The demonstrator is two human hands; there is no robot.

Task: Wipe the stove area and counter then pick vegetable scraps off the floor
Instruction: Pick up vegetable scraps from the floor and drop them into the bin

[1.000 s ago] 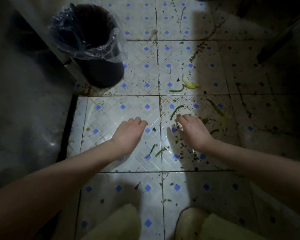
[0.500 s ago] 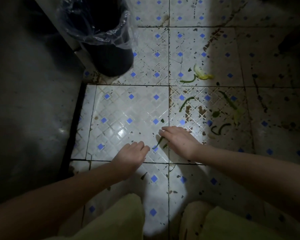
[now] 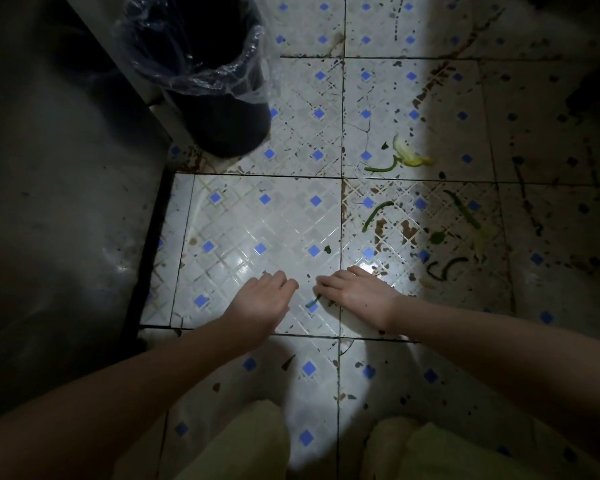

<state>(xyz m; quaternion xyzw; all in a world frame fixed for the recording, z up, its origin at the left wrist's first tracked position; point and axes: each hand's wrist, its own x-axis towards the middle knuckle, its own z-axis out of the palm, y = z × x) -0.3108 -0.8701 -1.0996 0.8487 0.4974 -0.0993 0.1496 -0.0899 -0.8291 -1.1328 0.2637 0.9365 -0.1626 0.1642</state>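
1. Pale yellow-green cloth [image 3: 243, 441] covers both knees at the bottom edge. Judged cause: the person crouches to reach the tiled floor [image 3: 257, 223]. The feet are cut off.
2. Left hand [image 3: 260, 299]: fingers loosely bent and close together, with nothing visible in them, low over a white tile. It is probably kept ready to receive scraps. The palm side is hidden.
3. Right hand [image 3: 357, 292]: fingers together and bent down over the green scrap [image 3: 313, 302], one end of which protrudes below the fingertips. The thumb is hidden, so it cannot be told whether the scrap is pinched or only touched.
4. More scraps lie beyond: a green strip [image 3: 376, 214], a curled strip [image 3: 444, 268] and a yellow peel [image 3: 409, 155]. Those in shadow are hard to tell from stains.
5. Bin [image 3: 219, 126], plastic-lined, stands far left, judged to be for disposal. Its interior is dark.
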